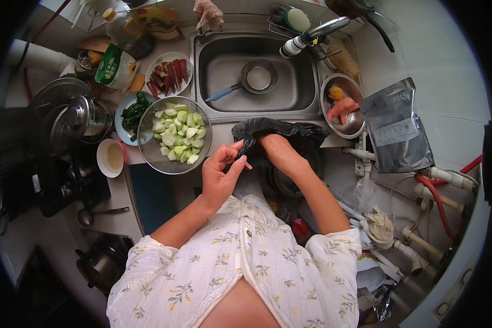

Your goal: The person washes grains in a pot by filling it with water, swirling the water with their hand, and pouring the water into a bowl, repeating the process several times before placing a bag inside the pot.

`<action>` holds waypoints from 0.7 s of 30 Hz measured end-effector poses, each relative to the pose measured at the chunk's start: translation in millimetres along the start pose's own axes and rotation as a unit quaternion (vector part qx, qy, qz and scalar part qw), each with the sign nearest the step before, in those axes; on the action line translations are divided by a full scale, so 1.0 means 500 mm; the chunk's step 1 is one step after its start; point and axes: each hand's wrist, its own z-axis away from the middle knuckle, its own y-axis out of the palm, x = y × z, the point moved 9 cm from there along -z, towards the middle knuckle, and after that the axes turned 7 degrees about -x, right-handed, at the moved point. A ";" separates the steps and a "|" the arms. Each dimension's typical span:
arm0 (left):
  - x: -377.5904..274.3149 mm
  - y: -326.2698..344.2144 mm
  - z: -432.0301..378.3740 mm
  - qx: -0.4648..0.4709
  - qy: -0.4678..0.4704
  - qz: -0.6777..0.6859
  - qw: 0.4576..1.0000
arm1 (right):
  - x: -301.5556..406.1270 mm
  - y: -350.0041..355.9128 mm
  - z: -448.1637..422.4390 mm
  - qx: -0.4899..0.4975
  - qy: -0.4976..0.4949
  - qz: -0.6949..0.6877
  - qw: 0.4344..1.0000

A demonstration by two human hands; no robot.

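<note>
A black plastic bag (287,128) spreads over the counter's front edge, just below the sink. My left hand (223,169) pinches the bag's left rim between thumb and fingers. My right hand (281,152) reaches into the bag's mouth; its fingers are hidden inside, so what they hold, if anything, does not show. Close to my left hand stands a mesh strainer (147,158) filled with cut pale-green vegetable chunks (182,129). The steel sink (219,53) beyond the bag contains a small strainer or pan (259,77) with a blue handle.
On the left are a plate of dark-red pieces (170,76), a bowl of leafy greens (136,115) and a pink-rimmed bowl (111,159). At right, a steel bowl (344,123) holds orange produce beside a grey packet (397,127). The faucet (315,35) overhangs the sink. Pipes (430,197) run low right.
</note>
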 end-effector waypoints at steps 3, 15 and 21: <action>-0.027 0.026 0.002 0.015 0.005 -0.025 1.000 | -0.053 0.061 -0.060 -0.081 0.009 -0.125 0.989; -0.037 0.065 -0.016 0.100 0.049 -0.102 0.989 | -0.072 0.083 -0.016 -0.098 0.246 -0.429 0.863; -0.039 -0.009 -0.066 0.033 0.013 -0.028 0.999 | -0.175 0.205 0.041 0.023 0.460 -0.579 0.672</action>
